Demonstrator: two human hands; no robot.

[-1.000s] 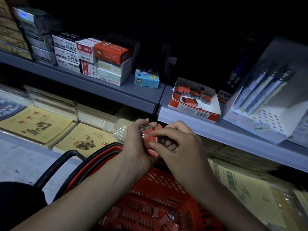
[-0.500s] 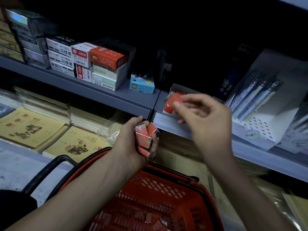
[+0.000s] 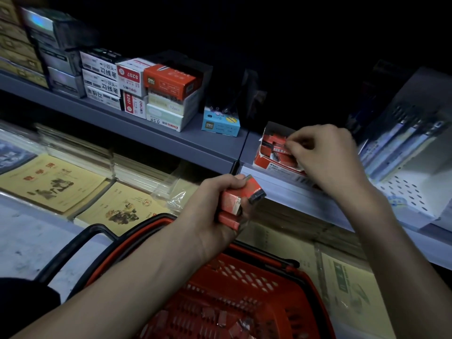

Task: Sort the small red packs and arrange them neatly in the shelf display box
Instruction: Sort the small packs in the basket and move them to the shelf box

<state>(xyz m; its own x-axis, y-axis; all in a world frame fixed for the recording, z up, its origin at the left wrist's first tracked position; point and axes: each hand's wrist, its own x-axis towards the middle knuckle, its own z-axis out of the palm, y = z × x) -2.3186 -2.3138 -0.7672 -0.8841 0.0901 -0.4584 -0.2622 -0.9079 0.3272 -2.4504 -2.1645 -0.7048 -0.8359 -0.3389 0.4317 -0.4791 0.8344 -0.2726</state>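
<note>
Dim shop aisle, head view looking down at both hands.

Left hand (image 3: 215, 211): fingers curled round a stack of small red packs (image 3: 241, 199), several clamped together, one at the top sticking out at an angle. The hand is held above the far rim of a red shopping basket (image 3: 244, 272), just below the shelf edge (image 3: 281, 189).

Right hand (image 3: 325, 157): reached up to the shelf display box (image 3: 266, 165), which is red card with a torn open top and sits on the grey shelf at the front edge. Thumb and fingertips (image 3: 289, 144) are bunched on a single red pack (image 3: 278, 150) inside the box, and the other fingers are curled in. More red packs in the box (image 3: 271, 140) lie jumbled, not in rows. The right part of the box is hidden by the hand.

Basket: black handles (image 3: 73, 245) folded down toward the left. Loose red packs (image 3: 220, 319) scattered on its floor, too dark to count.

Same shelf, left of the display box: small blue deli box (image 3: 220, 123), then stacked stationery cartons with an orange-red deli box (image 3: 168, 80) on top. To the right, a white pen display (image 3: 411, 152) holding blue pens.

Lower level: yellow exercise books (image 3: 53, 182) laid flat in piles, some in clear wrap
</note>
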